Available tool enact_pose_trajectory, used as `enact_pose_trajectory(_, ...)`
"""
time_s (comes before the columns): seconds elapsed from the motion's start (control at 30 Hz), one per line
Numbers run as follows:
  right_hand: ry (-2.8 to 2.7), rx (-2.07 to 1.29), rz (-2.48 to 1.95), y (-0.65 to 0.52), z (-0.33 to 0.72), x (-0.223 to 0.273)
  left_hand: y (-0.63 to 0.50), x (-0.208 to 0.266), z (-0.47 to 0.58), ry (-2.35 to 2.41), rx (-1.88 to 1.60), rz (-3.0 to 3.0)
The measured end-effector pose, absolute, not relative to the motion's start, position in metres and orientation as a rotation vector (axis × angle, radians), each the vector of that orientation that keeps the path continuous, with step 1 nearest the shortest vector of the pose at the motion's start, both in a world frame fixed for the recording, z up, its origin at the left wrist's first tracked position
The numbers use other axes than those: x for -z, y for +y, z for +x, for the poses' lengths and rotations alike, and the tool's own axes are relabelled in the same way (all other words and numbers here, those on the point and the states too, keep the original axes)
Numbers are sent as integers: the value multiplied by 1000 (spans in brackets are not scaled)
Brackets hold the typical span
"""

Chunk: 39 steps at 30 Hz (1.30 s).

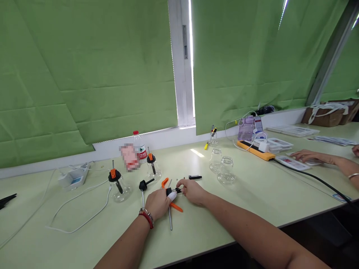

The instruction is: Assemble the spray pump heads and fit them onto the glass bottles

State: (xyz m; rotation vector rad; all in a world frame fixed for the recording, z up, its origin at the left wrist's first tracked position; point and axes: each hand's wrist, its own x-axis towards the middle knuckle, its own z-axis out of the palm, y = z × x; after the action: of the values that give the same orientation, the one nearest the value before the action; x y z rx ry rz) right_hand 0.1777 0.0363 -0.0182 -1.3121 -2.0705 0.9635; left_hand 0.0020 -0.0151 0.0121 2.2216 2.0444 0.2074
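Observation:
My left hand [157, 203], with a white wrap on its thumb and bracelets at the wrist, grips a small black part with a thin metal rod [173, 190]. My right hand [193, 191] pinches the other end of this part; its exact shape is mostly hidden by fingers. Under and beside the hands lie an orange handle piece [176, 207], another orange piece [165, 182] and a metal rod [170, 219]. Left of them is a black cap with a crank arm [143, 185]. A dark ribbed part [195, 177] lies just beyond my right hand.
Two jars with black-and-orange tops, one nearer [122, 192] and one farther [155, 172], stand left. Two clear jars [226, 173] are right of centre. Behind are a water bottle [142, 149] and an orange power strip [255, 150]. A co-worker's hand [305, 156] rests on papers.

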Motion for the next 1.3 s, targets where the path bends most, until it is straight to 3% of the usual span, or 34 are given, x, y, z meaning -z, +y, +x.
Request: enact_pose_trajectory(1.3,-2136,-874,-1333,36,178,19,-17,-14,4,2032,-150,2254)
